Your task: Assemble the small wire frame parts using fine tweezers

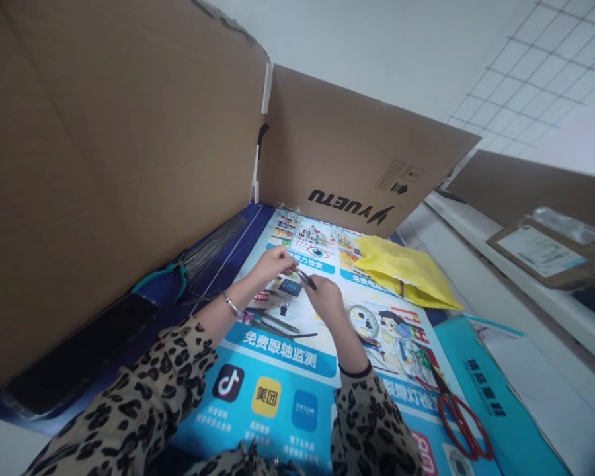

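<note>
My left hand point(276, 262) is closed in a pinch above the printed poster mat point(292, 377). Whatever lies between its fingertips is too small to name. Just right of it and slightly nearer, my right hand point(327, 303) grips a slim dark tool point(307, 280) whose tip points at the left fingertips. The tool's kind is unclear, since the fingers cover most of it. Beneath the hands, several thin pen-like tools point(276, 323) lie on the mat. A round spool point(363, 322) sits right of my right hand.
Cardboard panels point(104, 132) rise at the left and back. To the left lie teal-handled pliers point(161, 281), a bundle of thin wires point(215, 248) and a black case point(79, 354). At the right are a yellow pouch point(411, 271), red-handled scissors point(459, 423) and a teal packet point(500, 403).
</note>
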`<state>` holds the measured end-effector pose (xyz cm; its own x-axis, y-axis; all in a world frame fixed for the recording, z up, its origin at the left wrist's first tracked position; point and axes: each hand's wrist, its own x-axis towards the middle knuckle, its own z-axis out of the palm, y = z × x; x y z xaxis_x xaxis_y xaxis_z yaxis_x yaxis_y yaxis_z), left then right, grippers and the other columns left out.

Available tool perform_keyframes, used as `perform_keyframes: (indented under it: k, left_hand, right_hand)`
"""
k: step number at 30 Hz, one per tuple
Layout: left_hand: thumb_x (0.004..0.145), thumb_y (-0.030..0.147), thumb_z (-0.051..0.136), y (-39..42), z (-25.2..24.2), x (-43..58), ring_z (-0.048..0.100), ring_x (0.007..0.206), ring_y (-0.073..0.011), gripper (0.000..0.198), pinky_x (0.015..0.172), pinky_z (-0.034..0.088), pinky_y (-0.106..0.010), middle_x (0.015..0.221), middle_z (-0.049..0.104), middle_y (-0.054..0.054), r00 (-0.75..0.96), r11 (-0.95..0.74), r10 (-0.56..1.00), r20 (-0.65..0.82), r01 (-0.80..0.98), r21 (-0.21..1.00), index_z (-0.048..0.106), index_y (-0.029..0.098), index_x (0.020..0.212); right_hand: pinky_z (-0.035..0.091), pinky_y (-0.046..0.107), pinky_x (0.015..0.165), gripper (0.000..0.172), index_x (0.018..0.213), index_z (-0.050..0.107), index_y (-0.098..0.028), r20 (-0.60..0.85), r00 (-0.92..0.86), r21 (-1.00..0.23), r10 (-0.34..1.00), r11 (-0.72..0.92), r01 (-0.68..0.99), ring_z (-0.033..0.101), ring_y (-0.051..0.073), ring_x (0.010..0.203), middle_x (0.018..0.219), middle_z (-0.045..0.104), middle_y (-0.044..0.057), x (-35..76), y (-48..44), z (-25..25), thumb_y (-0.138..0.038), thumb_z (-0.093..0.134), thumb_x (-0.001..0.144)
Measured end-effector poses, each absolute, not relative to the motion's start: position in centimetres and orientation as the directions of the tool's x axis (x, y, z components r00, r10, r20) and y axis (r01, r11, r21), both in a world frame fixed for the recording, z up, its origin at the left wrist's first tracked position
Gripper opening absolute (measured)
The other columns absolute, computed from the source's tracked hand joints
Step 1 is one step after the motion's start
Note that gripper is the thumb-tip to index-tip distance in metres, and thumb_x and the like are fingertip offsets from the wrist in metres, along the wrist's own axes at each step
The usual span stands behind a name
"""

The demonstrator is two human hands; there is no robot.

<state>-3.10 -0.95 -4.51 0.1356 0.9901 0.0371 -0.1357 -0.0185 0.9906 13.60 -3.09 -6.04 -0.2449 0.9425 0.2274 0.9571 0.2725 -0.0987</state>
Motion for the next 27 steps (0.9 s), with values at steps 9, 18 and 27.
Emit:
perform_keyframes:
  k: [9,18,27]
  left_hand:
    - [0.064,0.016,0.060,-0.9,-4.7,-3.0,0.064,0.061,-0.0146,0.018,0.051,0.048,-0.022,0.069,0.064,-0.004,0.127,0.079,0.990,-0.058,-0.163,0.984,0.042,0.015,0.062]
    - [0.060,0.015,0.060,-1.1,-4.8,-2.5,0.058,0.051,-0.0120,0.014,0.047,0.047,-0.022,0.056,0.059,-0.001,0.110,0.128,0.987,-0.116,-0.108,0.986,0.047,0.014,0.058]
    - [0.058,0.017,0.061,-1.0,-5.6,-2.2,0.056,0.049,-0.0114,0.013,0.045,0.045,-0.021,0.054,0.057,0.000,0.138,0.131,0.983,-0.119,-0.079,0.988,0.048,0.014,0.058]
  right_hand:
    - [0.027,0.030,0.071,0.014,0.085,0.062,-0.019,0.600,-0.356,0.046,0.717,0.413,0.910,0.048,0.017,0.074,0.072,0.061,0.003,13.7,-2.9,-8.2,-0.021,0.049,0.080]
    - [0.023,0.033,0.067,0.015,0.087,0.060,-0.018,0.634,-0.488,0.268,0.600,0.421,0.866,0.039,0.018,0.072,0.066,0.052,0.004,13.6,-3.3,-8.4,-0.017,0.046,0.081]
    - [0.023,0.033,0.067,0.014,0.089,0.060,-0.018,0.643,-0.491,0.281,0.588,0.415,0.865,0.039,0.018,0.071,0.066,0.052,0.003,13.5,-3.3,-8.6,-0.018,0.047,0.083]
